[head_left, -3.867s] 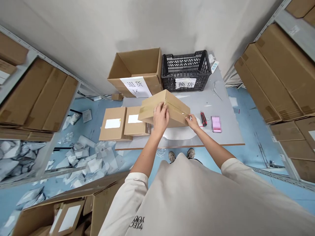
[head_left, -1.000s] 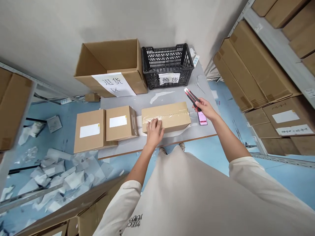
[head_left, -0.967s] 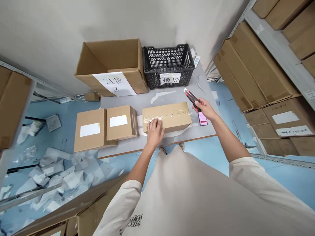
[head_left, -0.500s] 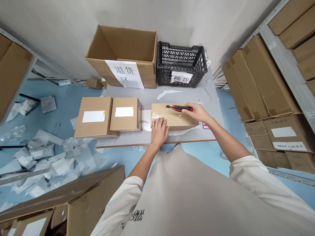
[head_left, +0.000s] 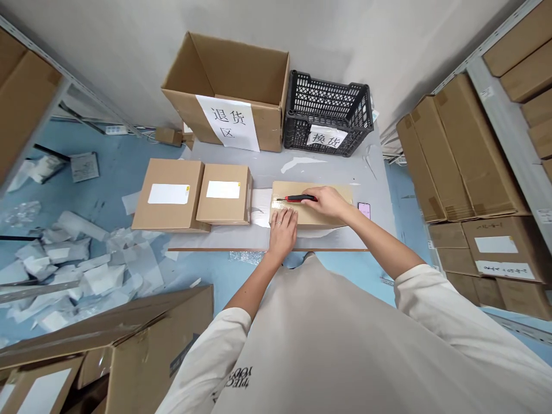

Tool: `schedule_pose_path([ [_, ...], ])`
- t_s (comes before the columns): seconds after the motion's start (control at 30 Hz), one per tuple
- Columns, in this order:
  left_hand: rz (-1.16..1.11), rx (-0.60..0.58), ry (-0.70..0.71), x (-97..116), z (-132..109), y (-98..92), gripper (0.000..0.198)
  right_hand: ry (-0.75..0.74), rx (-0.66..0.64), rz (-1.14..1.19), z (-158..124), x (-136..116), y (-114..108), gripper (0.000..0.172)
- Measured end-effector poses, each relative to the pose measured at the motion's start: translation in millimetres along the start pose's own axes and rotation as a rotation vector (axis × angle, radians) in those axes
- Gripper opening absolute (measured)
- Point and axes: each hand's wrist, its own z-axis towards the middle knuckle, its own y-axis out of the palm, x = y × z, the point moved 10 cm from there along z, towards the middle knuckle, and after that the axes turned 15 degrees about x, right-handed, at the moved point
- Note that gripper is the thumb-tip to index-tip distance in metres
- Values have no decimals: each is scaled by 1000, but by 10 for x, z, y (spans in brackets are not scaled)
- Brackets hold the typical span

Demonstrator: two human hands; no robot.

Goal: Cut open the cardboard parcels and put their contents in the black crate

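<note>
A long cardboard carton [head_left: 310,216] with shiny clear tape at its left end lies in front of me on the grey table. My left hand [head_left: 283,231] rests on its front left edge, fingers laid out flat, a ring on one of them. Wrapped round a red and black utility knife [head_left: 298,198], my right hand [head_left: 328,201] is over the carton's top. The blade points left, close to the taped end; whether it touches the tape I cannot tell. Left of the carton, two closed boxes with white labels, a larger one [head_left: 166,210] and a smaller one [head_left: 224,208], sit side by side.
Behind stand a big open carton [head_left: 181,103] with a paper sign and a black plastic crate [head_left: 297,129]. A phone [head_left: 364,210] lies right of the carton. Shelves with boxes [head_left: 466,144] rise at right; paper scraps [head_left: 103,279] cover the floor at left.
My right hand has brought the knife left and nearer to me, toward the carton's taped end. The phone now shows fully. My left hand stays on the carton; the view has shifted slightly.
</note>
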Motion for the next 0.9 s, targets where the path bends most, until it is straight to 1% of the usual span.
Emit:
schedule_pose_path([
  [0.17,-3,-1,5,-9,-6,23,64,-14,-8,-14,26,-80,64,30],
  [0.37,5,9,8,-12,-8,23,60,-42,-18,-62,27,-96,111,29],
  [0.63,18,-1,19,2,-5,19,62,-64,-51,-98,33,-145,133,29],
  [0.9,78,-1,58,14,-14,16,61,-79,-152,-259,61,-254,134,37],
])
